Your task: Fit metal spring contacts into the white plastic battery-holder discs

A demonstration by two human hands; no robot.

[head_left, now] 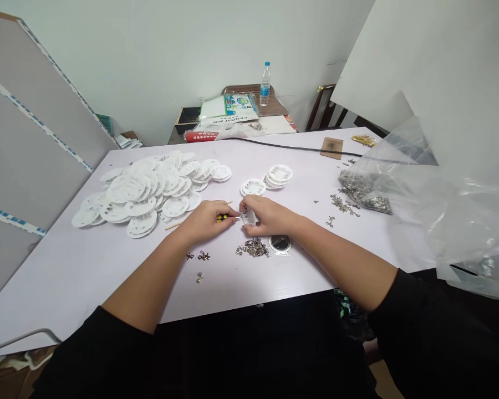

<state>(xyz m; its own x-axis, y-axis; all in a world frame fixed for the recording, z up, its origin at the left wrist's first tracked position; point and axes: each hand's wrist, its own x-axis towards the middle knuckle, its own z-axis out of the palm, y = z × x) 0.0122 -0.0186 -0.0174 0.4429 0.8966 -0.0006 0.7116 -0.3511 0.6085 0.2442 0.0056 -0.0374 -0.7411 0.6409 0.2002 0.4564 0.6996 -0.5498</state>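
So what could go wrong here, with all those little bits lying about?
The yellow-and-black tool in the left hand points toward the right hand, which holds a white disc; a slip might jab a finger.
The loose metal pieces near the right hand could scatter if brushed.
The overlapping heap of discs might slide if nudged.

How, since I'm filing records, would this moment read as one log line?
left hand: holds yellow-black tool | right hand: holds white disc | nearby: metal pieces, disc heap
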